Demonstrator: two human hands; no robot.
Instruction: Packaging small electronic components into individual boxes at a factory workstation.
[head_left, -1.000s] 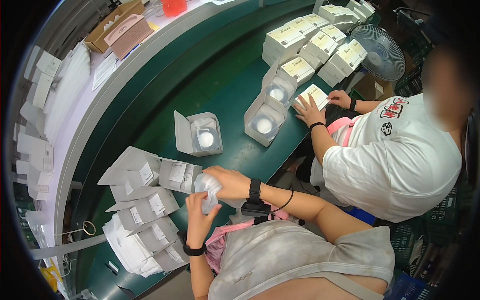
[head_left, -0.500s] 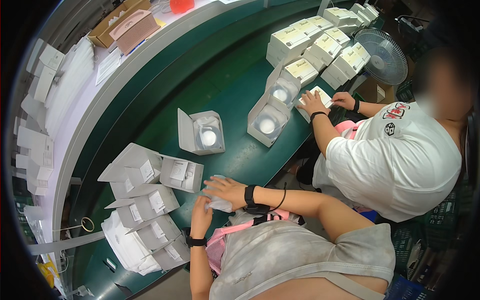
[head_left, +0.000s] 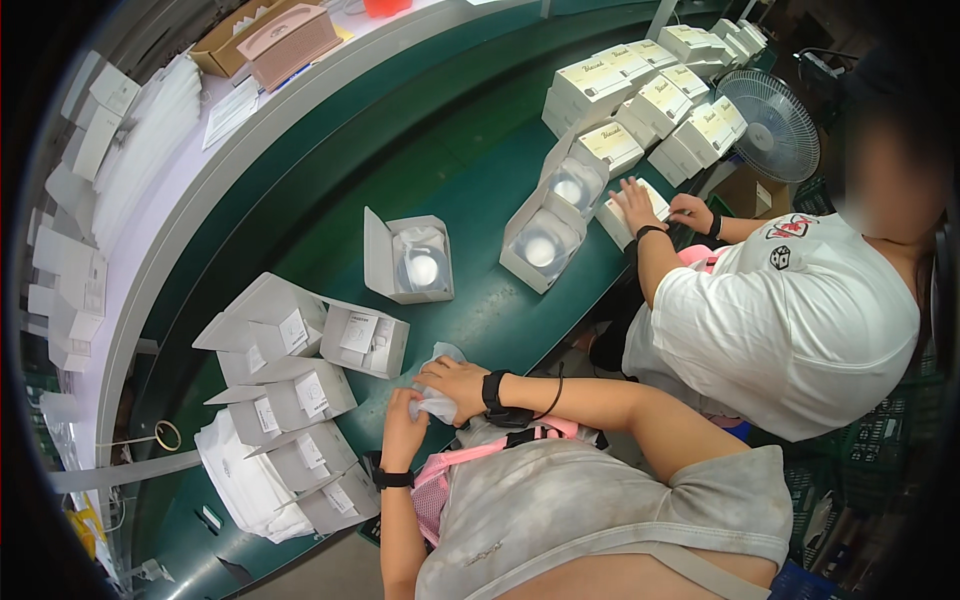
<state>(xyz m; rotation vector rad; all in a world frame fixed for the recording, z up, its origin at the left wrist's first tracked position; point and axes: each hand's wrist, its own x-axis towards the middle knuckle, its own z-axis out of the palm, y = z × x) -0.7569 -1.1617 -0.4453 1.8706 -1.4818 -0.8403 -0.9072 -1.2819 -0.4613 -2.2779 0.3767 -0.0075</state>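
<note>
Close to my body, at the near edge of the green bench, my left hand [head_left: 405, 422] and my right hand [head_left: 455, 387] are closed on a translucent white plastic bag [head_left: 437, 405]. Crumpled folds of it show between and above my fingers; whatever is inside is hidden. Just beyond my hands stands an open white box [head_left: 386, 349] with a small printed carton [head_left: 358, 333] and other white parts in it. Farther off, another open box [head_left: 437, 288] holds a round, shiny object [head_left: 421, 266] in a clear wrap.
Several open boxes [head_left: 307, 400] line the left, beside a stack of white bags [head_left: 240, 478]. Two open boxes [head_left: 539, 250] with wrapped round objects stand right of centre. A co-worker's hands [head_left: 640, 207] rest on a closed box, near stacked boxes [head_left: 600, 85] and a fan [head_left: 770, 125].
My right hand's spread fingers have curled in on the bag, and a fold of it now stands up above them. My left hand stays beside it. The view has shifted slightly.
</note>
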